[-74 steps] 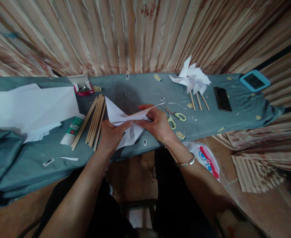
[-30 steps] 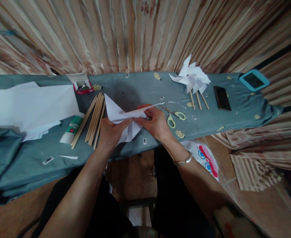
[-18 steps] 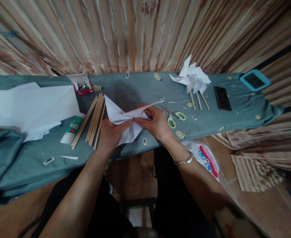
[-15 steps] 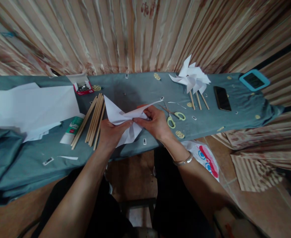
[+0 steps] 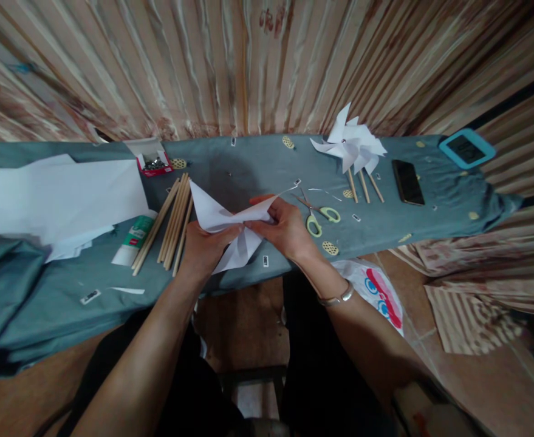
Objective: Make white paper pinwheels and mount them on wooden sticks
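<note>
Both hands pinch one folded white paper (image 5: 223, 227): left hand (image 5: 205, 246) at its seven o'clock; right hand (image 5: 287, 230) at three o'clock; scissors (image 5: 319, 213) lie near.

A striped curtain (image 5: 248, 60) hangs behind a long table (image 5: 248, 164) draped in grey-blue cloth. Below its near edge lies brown floor (image 5: 476, 364), dimly lit.

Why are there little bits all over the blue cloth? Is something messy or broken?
Nothing looks broken. Small paper scraps lie scattered over the blue cloth, and the pin box sits open. Both hands, left hand and right hand, hold a folded white paper.
</note>
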Demonstrator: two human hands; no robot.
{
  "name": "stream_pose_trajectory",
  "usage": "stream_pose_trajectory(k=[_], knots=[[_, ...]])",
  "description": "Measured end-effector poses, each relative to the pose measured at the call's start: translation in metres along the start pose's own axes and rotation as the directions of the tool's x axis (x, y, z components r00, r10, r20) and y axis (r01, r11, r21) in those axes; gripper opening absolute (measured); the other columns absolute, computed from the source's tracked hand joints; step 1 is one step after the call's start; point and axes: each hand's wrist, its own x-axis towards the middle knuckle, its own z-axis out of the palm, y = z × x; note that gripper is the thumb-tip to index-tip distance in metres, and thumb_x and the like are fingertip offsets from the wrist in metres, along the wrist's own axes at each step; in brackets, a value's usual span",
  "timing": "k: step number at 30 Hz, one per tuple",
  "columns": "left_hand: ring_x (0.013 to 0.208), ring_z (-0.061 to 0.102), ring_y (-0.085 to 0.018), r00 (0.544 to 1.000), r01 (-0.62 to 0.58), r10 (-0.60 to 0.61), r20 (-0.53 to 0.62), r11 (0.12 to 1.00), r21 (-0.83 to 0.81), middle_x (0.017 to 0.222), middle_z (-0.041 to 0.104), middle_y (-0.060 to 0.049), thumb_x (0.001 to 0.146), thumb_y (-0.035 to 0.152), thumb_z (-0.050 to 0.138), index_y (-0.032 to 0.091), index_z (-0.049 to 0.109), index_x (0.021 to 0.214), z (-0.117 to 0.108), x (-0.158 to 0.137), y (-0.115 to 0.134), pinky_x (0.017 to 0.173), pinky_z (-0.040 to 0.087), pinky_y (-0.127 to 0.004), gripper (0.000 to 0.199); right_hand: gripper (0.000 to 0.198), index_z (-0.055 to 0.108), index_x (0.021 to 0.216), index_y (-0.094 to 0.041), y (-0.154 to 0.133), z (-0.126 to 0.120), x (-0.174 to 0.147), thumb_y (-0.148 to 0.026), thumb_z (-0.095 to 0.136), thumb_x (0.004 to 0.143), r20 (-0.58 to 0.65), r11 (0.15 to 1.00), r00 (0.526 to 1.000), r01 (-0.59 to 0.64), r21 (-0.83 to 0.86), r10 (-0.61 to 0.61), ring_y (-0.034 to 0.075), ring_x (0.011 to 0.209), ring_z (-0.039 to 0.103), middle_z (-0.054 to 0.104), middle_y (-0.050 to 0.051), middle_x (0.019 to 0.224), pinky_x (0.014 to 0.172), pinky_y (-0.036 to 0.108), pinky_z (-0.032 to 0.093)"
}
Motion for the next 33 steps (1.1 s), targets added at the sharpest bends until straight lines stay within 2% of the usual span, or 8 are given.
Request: stream_pose_trajectory(k=[5,9,15,20,33], knots=[[0.071,0.07,-0.02,1.0,0.015,-0.015,0.023,1.0,-0.02,0.073,0.075,-0.004,0.046,0.022,0.088,0.012,0.075,0.076,0.0,-0.002,0.002,0.074,0.058,-0.033,0.034,0.029,0.06,0.096,-0.02,-0.002,0.001,-0.003,-0.024,0.073,0.072,0.007,0.991,0.995,0.098,-0.092,-0.098,0.02,0.09,0.072,0.074,0.003,0.094,0.078,0.032,0.058],[0.076,0.071,-0.023,0.998,0.034,-0.031,0.054,0.998,-0.053,0.073,0.075,-0.004,0.049,0.023,0.088,0.011,0.075,0.082,-0.002,-0.005,0.005,0.08,0.057,-0.037,0.038,0.03,0.06,0.097,-0.02,-0.002,0.002,-0.003,-0.026,0.074,0.071,0.001,0.99,0.997,0.08,-0.118,-0.081,0.02,0.088,0.072,0.074,0.003,0.093,0.079,0.034,0.058],[0.073,0.071,-0.023,0.997,0.048,-0.042,0.067,0.995,-0.091,0.073,0.075,-0.004,0.05,0.024,0.088,0.015,0.076,0.079,-0.006,-0.008,0.003,0.073,0.058,-0.035,0.033,0.032,0.059,0.094,-0.02,-0.003,0.006,-0.003,-0.029,0.074,0.067,0.019,0.998,1.0,0.014,-0.064,-0.013,0.02,0.083,0.071,0.074,0.004,0.09,0.075,0.035,0.057],[0.067,0.069,-0.021,0.998,0.055,-0.05,0.043,0.99,-0.13,0.071,0.075,-0.003,0.044,0.022,0.089,0.015,0.075,0.075,-0.004,-0.013,0.008,0.07,0.058,-0.034,0.035,0.035,0.059,0.092,-0.02,-0.007,0.007,-0.006,-0.034,0.074,0.064,0.038,0.998,0.999,0.01,-0.055,-0.008,0.022,0.083,0.069,0.073,0.005,0.09,0.075,0.037,0.056],[0.062,0.066,-0.019,0.996,0.086,-0.087,-0.004,0.992,-0.096,0.069,0.075,-0.003,0.041,0.026,0.088,0.015,0.074,0.069,0.005,-0.023,0.02,0.066,0.055,-0.031,0.033,0.036,0.059,0.089,-0.02,-0.016,0.001,-0.014,-0.037,0.076,0.063,0.031,0.998,0.999,-0.008,-0.055,0.01,0.022,0.083,0.07,0.072,0.003,0.086,0.078,0.036,0.056]])
